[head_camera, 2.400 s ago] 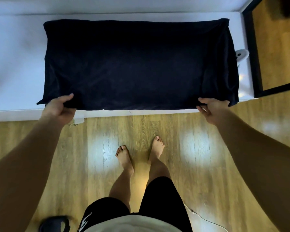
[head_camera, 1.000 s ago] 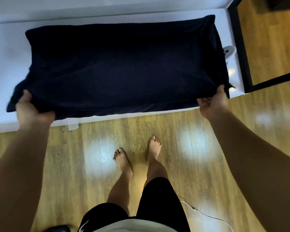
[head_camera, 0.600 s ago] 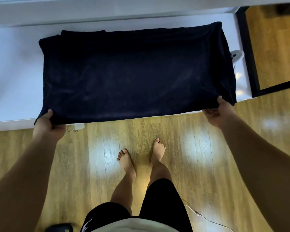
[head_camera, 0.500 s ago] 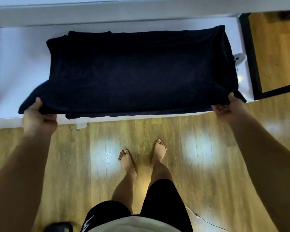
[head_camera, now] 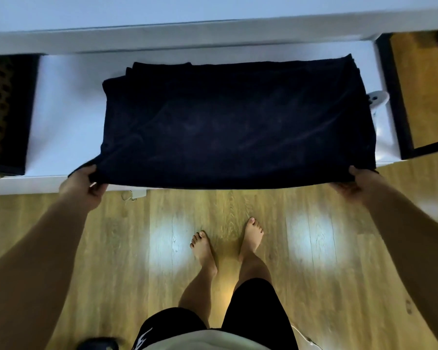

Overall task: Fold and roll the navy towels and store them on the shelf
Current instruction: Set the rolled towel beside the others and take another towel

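Observation:
A navy towel [head_camera: 238, 122] lies folded and spread on a white surface [head_camera: 66, 117], its near edge lifted off the front rim. My left hand [head_camera: 82, 184] grips the towel's near left corner, thumb on top. At the near right corner my right hand [head_camera: 357, 181] grips the cloth the same way. The far left corner of the towel shows uneven layers.
A dark perforated mat [head_camera: 5, 112] lies at the left end of the white surface. A small white device [head_camera: 377, 98] sits by the towel's right side, with a black-framed panel [head_camera: 400, 102] beyond. Wooden floor [head_camera: 137, 261] and my bare feet are below.
The view has shifted, so the towel sits further right in frame. Both hands keep hold of the near corners and have pulled the near edge taut and slightly up.

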Demonstrator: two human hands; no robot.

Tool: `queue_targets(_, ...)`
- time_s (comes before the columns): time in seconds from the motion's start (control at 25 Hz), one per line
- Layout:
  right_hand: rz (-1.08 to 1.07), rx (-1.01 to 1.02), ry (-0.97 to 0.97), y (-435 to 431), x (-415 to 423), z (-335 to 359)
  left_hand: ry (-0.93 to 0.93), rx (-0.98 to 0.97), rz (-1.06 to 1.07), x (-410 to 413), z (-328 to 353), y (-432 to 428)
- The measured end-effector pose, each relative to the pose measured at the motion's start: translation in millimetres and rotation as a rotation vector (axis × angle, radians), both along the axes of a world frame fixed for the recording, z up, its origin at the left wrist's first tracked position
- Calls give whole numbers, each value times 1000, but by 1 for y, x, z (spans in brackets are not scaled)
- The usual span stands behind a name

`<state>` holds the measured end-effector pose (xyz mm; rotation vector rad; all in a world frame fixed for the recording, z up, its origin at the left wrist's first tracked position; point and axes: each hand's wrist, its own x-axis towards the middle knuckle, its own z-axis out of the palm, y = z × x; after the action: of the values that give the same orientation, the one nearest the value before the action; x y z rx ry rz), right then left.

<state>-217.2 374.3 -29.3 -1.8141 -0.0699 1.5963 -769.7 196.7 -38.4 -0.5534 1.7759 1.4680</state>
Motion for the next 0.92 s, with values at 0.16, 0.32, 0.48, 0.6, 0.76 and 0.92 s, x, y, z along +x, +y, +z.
queue_targets(0.16,-222,275,266,20,4,55,113,208,5,7,72,11)
queue_targets(0.32,-314,483,499,40,9,92,134,396,33,-9,121,32)
queue_targets(0.48,-369,550,552,62,15,95,112,502,80,-15,153,43)
queue_targets(0.6,-346,533,530,59,22,105,124,545,45,-16,175,41)
queue_targets(0.76,-307,550,345,42,11,151,123,644,31,-9,211,24)
queue_targets(0.92,-404,517,233,32,10,189,63,684,70,2,239,-6)
